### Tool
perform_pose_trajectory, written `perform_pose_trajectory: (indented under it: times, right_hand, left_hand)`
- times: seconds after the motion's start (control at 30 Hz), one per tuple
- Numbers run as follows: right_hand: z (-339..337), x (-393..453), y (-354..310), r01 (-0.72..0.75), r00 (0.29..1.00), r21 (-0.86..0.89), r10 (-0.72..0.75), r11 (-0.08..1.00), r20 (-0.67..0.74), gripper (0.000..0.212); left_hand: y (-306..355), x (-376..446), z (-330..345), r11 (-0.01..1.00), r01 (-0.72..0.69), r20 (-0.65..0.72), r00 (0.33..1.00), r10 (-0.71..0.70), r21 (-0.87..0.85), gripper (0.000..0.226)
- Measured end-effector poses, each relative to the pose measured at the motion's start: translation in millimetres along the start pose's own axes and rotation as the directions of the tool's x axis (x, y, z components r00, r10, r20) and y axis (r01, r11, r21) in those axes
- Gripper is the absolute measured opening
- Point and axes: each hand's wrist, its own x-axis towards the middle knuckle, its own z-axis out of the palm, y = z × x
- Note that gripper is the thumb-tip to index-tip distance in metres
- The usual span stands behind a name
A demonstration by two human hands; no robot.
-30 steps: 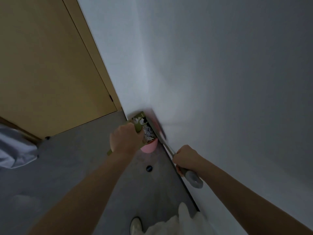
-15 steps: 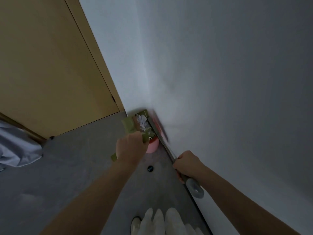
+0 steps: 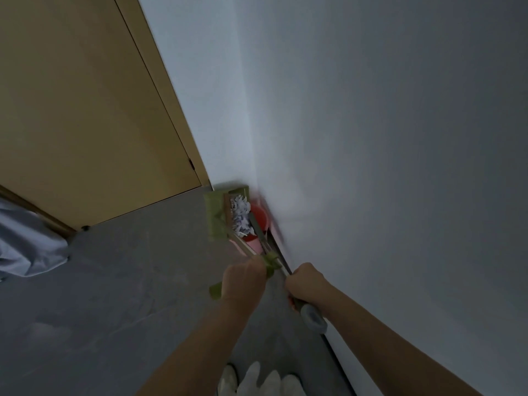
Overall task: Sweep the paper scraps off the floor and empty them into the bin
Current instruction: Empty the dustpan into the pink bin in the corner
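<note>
A green dustpan point(image 3: 217, 215) is tilted over a red and pink bin point(image 3: 258, 217) in the corner by the wall. White paper scraps point(image 3: 241, 215) lie heaped in the pan at its edge over the bin. My left hand point(image 3: 243, 282) grips the dustpan's green handle. My right hand point(image 3: 305, 282) grips the broom handle point(image 3: 313, 317), whose grey end sticks out behind the hand. The broom's shaft runs forward along the wall to the bin, and its head is blurred.
A white wall point(image 3: 371, 167) stands close on the right, with a dark baseboard at the floor. A yellow door point(image 3: 85, 124) fills the left. Light blue cloth point(image 3: 25, 247) lies at the far left on the grey floor point(image 3: 128, 295). My shoe point(image 3: 228, 380) shows at the bottom.
My left hand has drawn back toward me along the dustpan handle, exposing the whole pan tipped over the bin. The right hand moved closer to the left hand.
</note>
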Motion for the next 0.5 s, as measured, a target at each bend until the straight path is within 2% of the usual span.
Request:
perform_pose_trajectory:
  times: [0.17, 0.27, 0.4, 0.5]
  right_hand:
    - [5.2, 4.2, -0.9, -0.010, 1.000, -0.025, 0.010, 1.000, 0.004, 0.021]
    - [5.6, 3.5, 1.5, -0.015, 1.000, -0.055, 0.016, 0.998, 0.014, 0.022]
    - [4.3, 5.8, 0.2, -0.025, 1.000, -0.056, 0.025, 0.998, 0.015, 0.013]
    - [1.5, 10.0, -3.2, -0.026, 1.000, -0.046, 0.026, 0.999, 0.003, 0.012]
  left_hand:
    - [8.9, -5.9, 18.0, 0.999, 0.047, 0.107, 0.993, -0.045, -0.015, 0.042]
    - [6.2, -7.0, 17.9, 0.999, -0.017, 0.095, 0.995, 0.013, 0.040, 0.041]
    - [2.0, -3.4, 11.1, 0.996, -0.059, 0.145, 0.988, 0.049, 0.070, 0.072]
    - [0.7, -3.3, 5.9, 0.996, -0.041, 0.228, 0.974, 0.022, 0.081, 0.079]
